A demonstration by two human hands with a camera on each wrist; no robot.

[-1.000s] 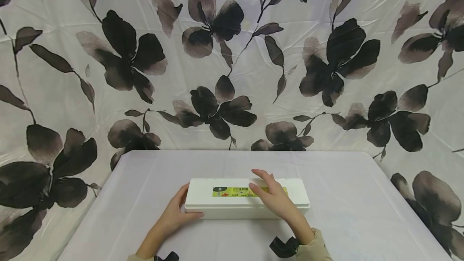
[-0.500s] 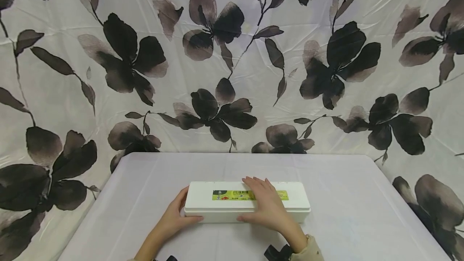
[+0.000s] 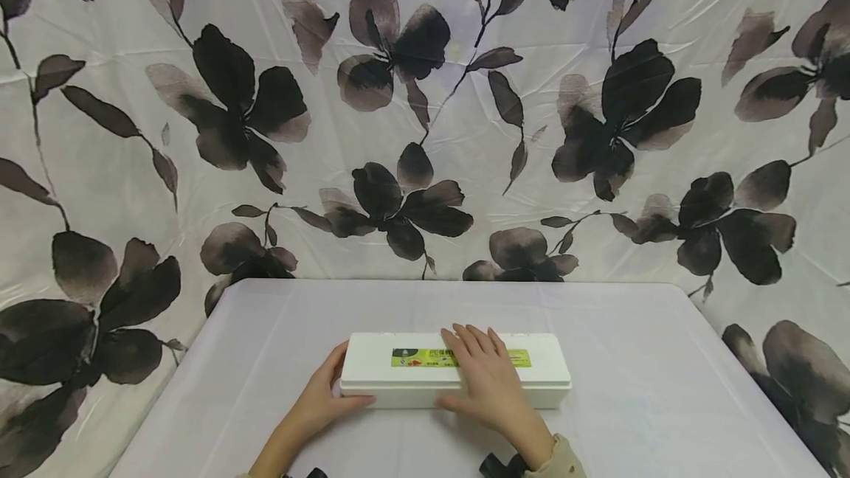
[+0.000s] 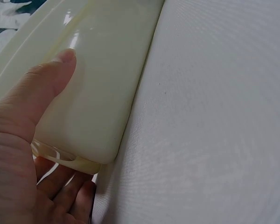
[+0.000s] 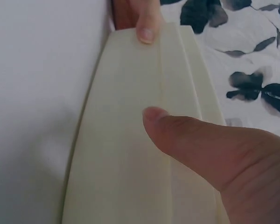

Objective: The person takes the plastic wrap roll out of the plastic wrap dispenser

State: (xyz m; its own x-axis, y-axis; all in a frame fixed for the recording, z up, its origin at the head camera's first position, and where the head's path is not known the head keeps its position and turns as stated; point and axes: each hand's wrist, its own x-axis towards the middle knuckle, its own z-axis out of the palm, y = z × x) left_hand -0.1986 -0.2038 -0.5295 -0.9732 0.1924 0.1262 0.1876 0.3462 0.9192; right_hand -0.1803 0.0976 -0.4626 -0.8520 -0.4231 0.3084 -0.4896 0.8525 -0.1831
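Observation:
A long white cling film box (image 3: 372,375) with a yellow-green label lies lengthwise on the table, its lid down. My left hand (image 3: 324,393) holds the box's left end, thumb on the front wall and fingers round the end. In the left wrist view, that thumb (image 4: 60,65) presses the smooth front, and curled fingers show below the end. Across the lid, right of centre, lies my right hand (image 3: 488,382), covering part of the label. Its fingertips reach the back edge while its thumb (image 5: 161,123) is against the front wall in the right wrist view.
The table (image 3: 637,389) has a plain white cover. Behind it hangs a pale cloth (image 3: 478,168) printed with dark flowers. A black wrist mount (image 3: 502,465) shows by the right sleeve (image 3: 561,459).
My right hand has come down from raised fingers over the lid to lie across the box, thumb at the front. The left hand keeps its hold, and the box stays in place.

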